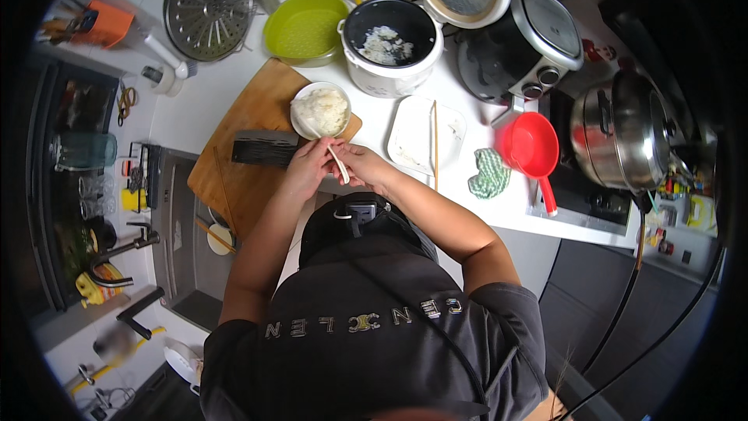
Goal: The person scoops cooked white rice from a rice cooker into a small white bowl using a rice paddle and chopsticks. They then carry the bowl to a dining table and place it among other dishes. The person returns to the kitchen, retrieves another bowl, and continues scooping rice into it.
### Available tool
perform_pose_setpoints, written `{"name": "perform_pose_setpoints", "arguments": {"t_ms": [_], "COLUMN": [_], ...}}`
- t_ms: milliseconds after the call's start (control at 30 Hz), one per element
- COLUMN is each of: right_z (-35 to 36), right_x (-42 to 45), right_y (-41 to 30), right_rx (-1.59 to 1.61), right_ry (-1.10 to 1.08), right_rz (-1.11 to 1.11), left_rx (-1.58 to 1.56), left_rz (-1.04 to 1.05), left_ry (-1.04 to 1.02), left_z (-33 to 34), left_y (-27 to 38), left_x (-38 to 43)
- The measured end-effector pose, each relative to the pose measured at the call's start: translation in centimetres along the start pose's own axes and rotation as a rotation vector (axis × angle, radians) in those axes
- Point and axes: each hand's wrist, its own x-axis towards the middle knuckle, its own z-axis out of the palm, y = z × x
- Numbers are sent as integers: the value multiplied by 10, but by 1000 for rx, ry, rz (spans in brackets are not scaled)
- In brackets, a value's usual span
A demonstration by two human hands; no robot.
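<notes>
Both hands meet at the near rim of a white bowl (297,124) heaped with cooked rice (325,110), which stands on a wooden cutting board (239,111). Between them is a white spoon (338,165), its handle slanting towards me and its other end at the rice. My right hand (361,164) has its fingers around the handle. At the spoon too are the fingertips of my left hand (311,165); whether they grip it is hidden. Beside my left hand lies a dark, flat, rectangular stack (264,147) on the board. Behind the bowl, a rice cooker (388,77) stands uncovered with rice inside.
Right of the bowl lies a white tray (403,134) with a chopstick (435,140) across it. Further right are a green-white cloth (489,174), a red ladle (530,143) and a steel pot (622,128). A green basket (304,29) stands behind; a sink (181,240) is at left.
</notes>
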Motion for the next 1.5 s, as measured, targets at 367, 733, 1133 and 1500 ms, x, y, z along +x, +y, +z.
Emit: {"name": "perform_pose_setpoints", "arguments": {"t_ms": [367,733,1133,1500], "right_z": [-140,-92,-17,-15], "right_x": [-63,-90,-53,-30], "right_y": [56,45,16,24], "right_rx": [-1544,-1507,-1660,-1624], "right_ry": [1148,1059,574,676], "right_rz": [-79,-420,-759,-665], "left_rx": [117,172,58,296], "left_rz": [-115,-180,-284,-240], "left_ry": [111,185,82,160], "left_z": [-26,-24,-29,-32], "left_y": [8,23,35,38], "left_x": [-15,-26,-34,-33]}}
